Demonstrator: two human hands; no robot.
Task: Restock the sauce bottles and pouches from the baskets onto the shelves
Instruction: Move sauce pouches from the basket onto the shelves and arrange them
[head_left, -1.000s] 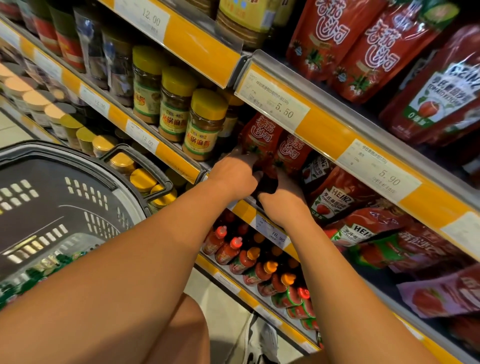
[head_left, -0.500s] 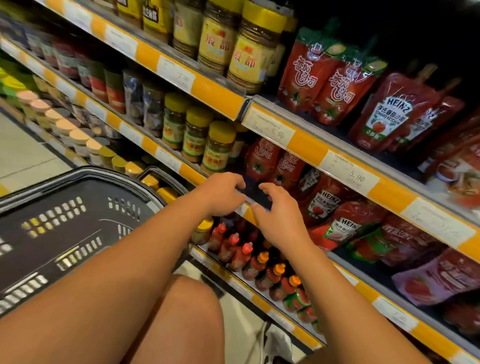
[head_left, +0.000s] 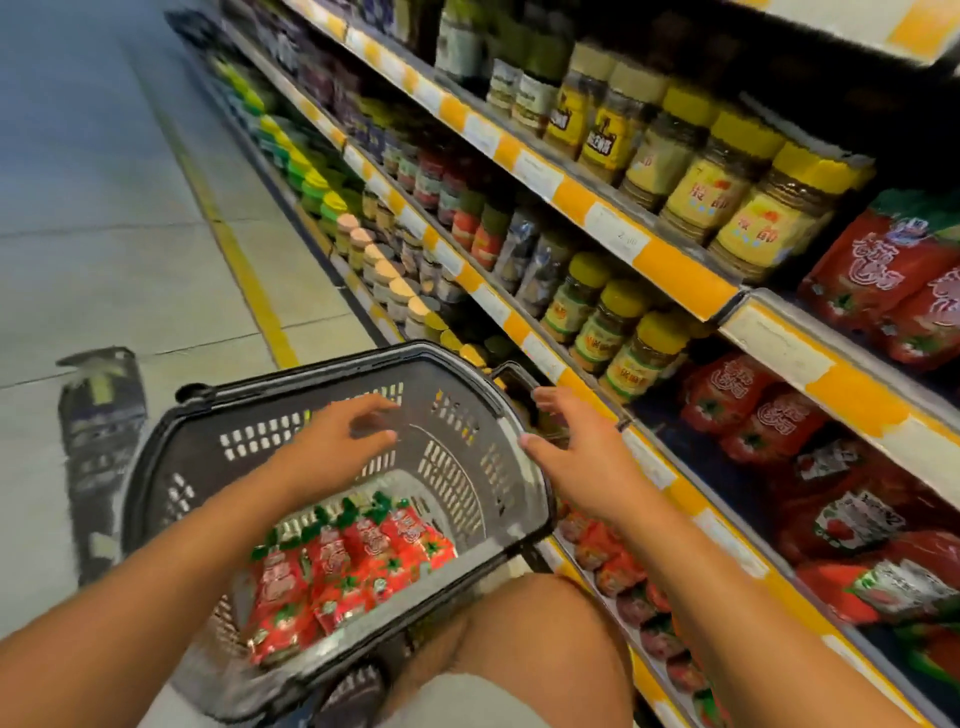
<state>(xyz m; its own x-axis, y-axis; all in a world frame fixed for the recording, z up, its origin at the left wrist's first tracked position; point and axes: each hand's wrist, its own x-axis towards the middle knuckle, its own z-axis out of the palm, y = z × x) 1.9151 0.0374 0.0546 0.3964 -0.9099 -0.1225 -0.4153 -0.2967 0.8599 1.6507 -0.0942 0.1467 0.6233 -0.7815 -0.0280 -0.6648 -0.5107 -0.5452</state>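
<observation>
Both hands are empty with fingers spread: the left hand (head_left: 343, 441) hovers over the basket (head_left: 483, 364), the right hand (head_left: 576, 457) just past its rim beside the shelf (head_left: 675, 488). Red pouches (head_left: 343, 566) lie heaped in the basket's bottom. A hasty grab could snag several slippery pouches and drop one, or tip the tilted basket.

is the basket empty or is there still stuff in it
Not empty. Red pouches with green caps lie across the bottom of the basket, with both hands open above it, holding nothing.
</observation>
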